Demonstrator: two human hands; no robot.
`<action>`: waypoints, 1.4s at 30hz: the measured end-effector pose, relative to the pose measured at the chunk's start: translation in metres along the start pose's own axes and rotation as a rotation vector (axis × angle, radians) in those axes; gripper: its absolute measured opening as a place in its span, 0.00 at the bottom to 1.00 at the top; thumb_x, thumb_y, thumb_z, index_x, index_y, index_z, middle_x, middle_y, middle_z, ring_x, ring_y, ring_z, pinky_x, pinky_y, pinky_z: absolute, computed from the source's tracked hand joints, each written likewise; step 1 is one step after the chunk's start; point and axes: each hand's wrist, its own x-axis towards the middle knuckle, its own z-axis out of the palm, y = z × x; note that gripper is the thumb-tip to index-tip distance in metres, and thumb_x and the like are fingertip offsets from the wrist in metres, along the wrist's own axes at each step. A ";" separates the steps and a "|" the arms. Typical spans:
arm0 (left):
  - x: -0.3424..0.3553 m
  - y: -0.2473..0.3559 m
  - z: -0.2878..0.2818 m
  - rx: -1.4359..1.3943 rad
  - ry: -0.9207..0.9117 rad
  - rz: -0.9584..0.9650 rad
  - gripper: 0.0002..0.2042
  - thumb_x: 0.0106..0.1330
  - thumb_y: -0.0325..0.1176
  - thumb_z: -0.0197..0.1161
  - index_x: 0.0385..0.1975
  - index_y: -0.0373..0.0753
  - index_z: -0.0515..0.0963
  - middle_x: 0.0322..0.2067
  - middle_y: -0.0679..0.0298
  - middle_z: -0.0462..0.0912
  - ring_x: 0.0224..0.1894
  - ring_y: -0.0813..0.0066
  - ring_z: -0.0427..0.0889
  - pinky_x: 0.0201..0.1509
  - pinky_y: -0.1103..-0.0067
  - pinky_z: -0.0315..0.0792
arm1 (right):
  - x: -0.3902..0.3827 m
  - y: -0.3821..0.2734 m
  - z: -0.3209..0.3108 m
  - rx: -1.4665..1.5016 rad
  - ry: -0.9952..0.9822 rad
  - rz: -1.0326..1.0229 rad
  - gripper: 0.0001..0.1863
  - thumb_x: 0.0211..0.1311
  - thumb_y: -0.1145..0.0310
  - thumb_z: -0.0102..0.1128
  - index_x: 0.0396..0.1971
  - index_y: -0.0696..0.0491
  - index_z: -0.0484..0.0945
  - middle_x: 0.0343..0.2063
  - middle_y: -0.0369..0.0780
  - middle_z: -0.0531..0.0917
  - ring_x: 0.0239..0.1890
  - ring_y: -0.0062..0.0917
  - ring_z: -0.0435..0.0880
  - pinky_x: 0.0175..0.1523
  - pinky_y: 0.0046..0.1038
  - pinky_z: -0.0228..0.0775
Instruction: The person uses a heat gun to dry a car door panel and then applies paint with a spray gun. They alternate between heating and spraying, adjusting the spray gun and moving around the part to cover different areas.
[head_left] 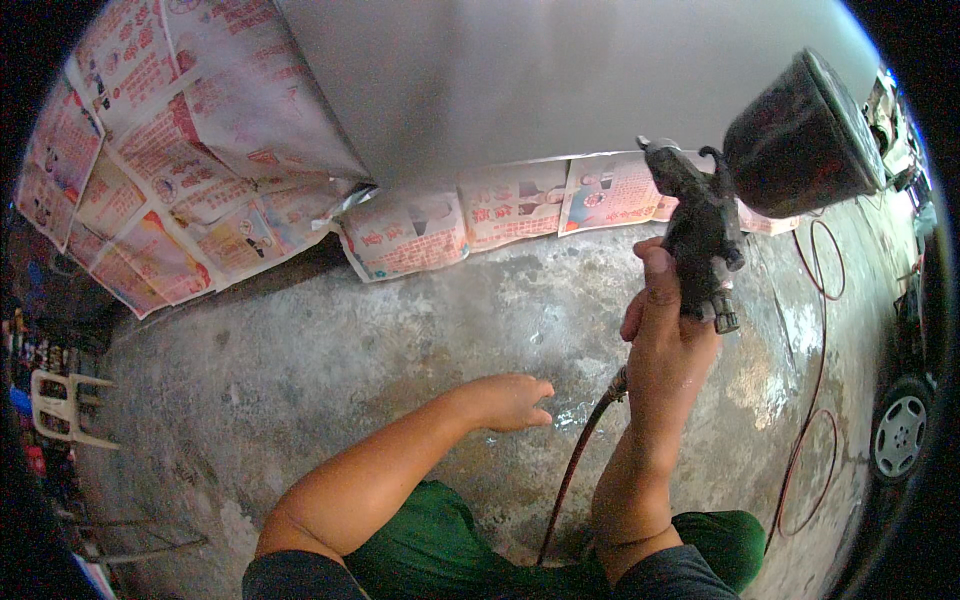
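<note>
My right hand [672, 325] is wrapped round the grip of a dark paint spray gun [700, 215], raised at the right. A large black cup [790, 140] sits tilted on the gun, and knobs show at its rear. Below the hand, a dark reddish hose [582, 445] with a metal fitting runs down to my legs. Near the middle, my left hand [508, 402] hangs empty over the floor, its fingers loosely bent and a little apart. Beyond the gun stretches a smooth grey panel [500, 85], its left side and lower edge masked with printed newspaper [190, 170].
The stained concrete floor [320, 360] has wet, shiny patches. A thin hose [822, 370] lies in loops at the right, near a car wheel [900, 430]. At the left stands a pale plastic chair [65, 408] beside shelved clutter. My green-clad knees [430, 545] are close below.
</note>
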 end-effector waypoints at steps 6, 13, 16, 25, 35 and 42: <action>0.014 -0.025 0.016 -0.033 0.087 0.086 0.24 0.65 0.45 0.60 0.55 0.33 0.73 0.51 0.42 0.78 0.55 0.46 0.76 0.59 0.60 0.70 | -0.010 -0.004 0.017 0.046 -0.289 0.018 0.09 0.67 0.65 0.61 0.37 0.56 0.78 0.22 0.32 0.77 0.16 0.12 0.68 0.20 0.18 0.59; 0.018 -0.039 0.023 -0.055 0.109 0.099 0.25 0.65 0.45 0.60 0.55 0.33 0.73 0.52 0.42 0.77 0.56 0.46 0.76 0.59 0.60 0.69 | -0.008 -0.026 0.024 0.284 -0.490 0.079 0.11 0.68 0.63 0.59 0.37 0.57 0.79 0.30 0.36 0.83 0.15 0.12 0.70 0.19 0.18 0.60; 0.013 -0.028 0.017 -0.042 0.080 0.043 0.25 0.66 0.45 0.60 0.56 0.34 0.72 0.53 0.43 0.77 0.56 0.46 0.76 0.60 0.60 0.69 | 0.005 -0.024 0.022 0.185 -0.356 -0.018 0.12 0.68 0.62 0.59 0.35 0.57 0.79 0.25 0.35 0.81 0.14 0.13 0.68 0.18 0.19 0.58; 0.001 -0.005 0.001 -0.034 0.012 -0.036 0.27 0.67 0.47 0.59 0.59 0.34 0.70 0.54 0.44 0.76 0.58 0.48 0.75 0.61 0.62 0.69 | 0.023 -0.009 -0.008 -0.002 0.051 -0.086 0.15 0.70 0.59 0.56 0.32 0.56 0.81 0.12 0.30 0.70 0.12 0.12 0.65 0.18 0.18 0.50; 0.008 -0.012 0.007 -0.037 0.022 -0.011 0.27 0.67 0.46 0.60 0.58 0.32 0.70 0.55 0.44 0.76 0.59 0.48 0.74 0.62 0.62 0.68 | 0.019 -0.001 0.004 0.016 -0.182 0.003 0.17 0.63 0.71 0.66 0.47 0.57 0.71 0.30 0.35 0.79 0.30 0.16 0.74 0.36 0.21 0.70; 0.006 -0.007 0.004 -0.022 0.007 0.011 0.26 0.67 0.45 0.60 0.57 0.32 0.70 0.54 0.44 0.77 0.57 0.47 0.75 0.61 0.62 0.69 | 0.002 0.000 -0.001 0.019 -0.508 -0.022 0.20 0.59 0.69 0.68 0.50 0.57 0.74 0.32 0.41 0.84 0.34 0.19 0.79 0.40 0.26 0.73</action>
